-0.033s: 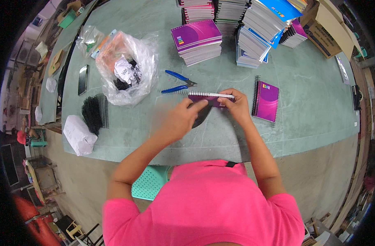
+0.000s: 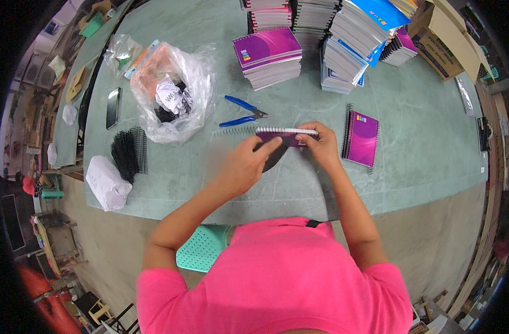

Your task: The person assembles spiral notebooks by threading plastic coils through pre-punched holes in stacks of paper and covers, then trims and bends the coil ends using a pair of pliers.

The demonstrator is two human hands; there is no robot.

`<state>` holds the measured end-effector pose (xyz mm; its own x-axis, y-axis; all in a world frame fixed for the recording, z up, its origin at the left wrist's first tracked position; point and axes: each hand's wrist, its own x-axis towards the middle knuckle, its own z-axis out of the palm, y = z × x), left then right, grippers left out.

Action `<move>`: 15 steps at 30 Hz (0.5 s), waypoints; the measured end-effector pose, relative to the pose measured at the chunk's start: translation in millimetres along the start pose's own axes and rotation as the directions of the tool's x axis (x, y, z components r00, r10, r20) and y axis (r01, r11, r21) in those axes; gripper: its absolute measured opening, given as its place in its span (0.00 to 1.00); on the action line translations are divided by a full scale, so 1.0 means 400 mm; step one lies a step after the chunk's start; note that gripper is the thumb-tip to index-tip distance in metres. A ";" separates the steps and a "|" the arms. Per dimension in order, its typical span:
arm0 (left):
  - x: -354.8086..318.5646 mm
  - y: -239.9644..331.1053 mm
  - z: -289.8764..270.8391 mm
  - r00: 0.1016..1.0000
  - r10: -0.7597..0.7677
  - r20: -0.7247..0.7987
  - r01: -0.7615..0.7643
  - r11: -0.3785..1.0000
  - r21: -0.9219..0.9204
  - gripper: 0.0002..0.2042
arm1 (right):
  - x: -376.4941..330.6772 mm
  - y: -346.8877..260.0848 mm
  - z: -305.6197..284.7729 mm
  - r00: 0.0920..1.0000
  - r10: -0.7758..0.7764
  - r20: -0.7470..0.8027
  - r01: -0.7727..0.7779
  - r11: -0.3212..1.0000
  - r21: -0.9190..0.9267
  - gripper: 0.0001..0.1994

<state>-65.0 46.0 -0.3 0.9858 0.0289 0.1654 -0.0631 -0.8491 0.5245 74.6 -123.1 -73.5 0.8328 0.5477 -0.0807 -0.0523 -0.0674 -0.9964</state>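
A small purple notebook (image 2: 286, 133) is held up on its side above the table, its white page edge and punched spine upward. My right hand (image 2: 320, 146) grips its right end, thumb on the cover. My left hand (image 2: 244, 166) is closed on its left part, fingers against the cover. A dark wire coil (image 2: 232, 132) runs along the spine and sticks out past its left end. Just beyond lie blue-handled cutting pliers (image 2: 244, 113), jaws toward the notebook. Another purple notebook (image 2: 362, 138) with black coils along its edges lies to the right.
Stacks of purple notebooks (image 2: 270, 58) and blue-covered books (image 2: 346, 53) stand at the back, beside a cardboard box (image 2: 437, 53). On the left are a plastic bag (image 2: 196, 83), a phone (image 2: 113, 108), a bundle of black coils (image 2: 129, 153) and crumpled white paper (image 2: 108, 185).
The loose coil left of the notebook shows more clearly and reaches farther left. Both hands keep nearly the same place on the notebook.
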 end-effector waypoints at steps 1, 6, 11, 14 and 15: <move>0.004 0.001 -0.010 0.998 -0.004 -0.067 0.000 0.998 -0.063 0.21 | -0.005 0.001 -0.003 0.998 -0.068 -0.018 0.067 0.997 -0.027 0.06; 0.037 0.024 -0.047 0.953 -0.073 -0.294 0.034 0.990 -0.135 0.21 | -0.008 -0.014 -0.012 0.984 -0.180 -0.020 0.177 0.980 -0.093 0.07; 0.037 0.003 -0.011 0.983 -0.142 0.115 0.171 0.939 -0.298 0.15 | -0.013 0.020 -0.008 0.979 -0.205 0.002 0.205 0.977 -0.060 0.09; 0.021 -0.009 0.031 0.992 -0.002 0.124 0.035 0.962 -0.271 0.13 | 0.000 -0.004 -0.003 0.990 -0.139 -0.007 0.138 0.987 -0.080 0.09; 0.019 -0.011 0.053 0.989 0.093 0.111 -0.072 0.980 -0.185 0.13 | 0.003 -0.006 -0.004 0.992 -0.128 0.013 0.128 0.988 -0.082 0.09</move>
<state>-54.0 38.7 -18.9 0.9867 -0.1090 0.1203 -0.1615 -0.7364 0.6571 76.7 -123.6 -71.2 0.8255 0.5624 0.0469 0.1006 -0.0650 -0.9928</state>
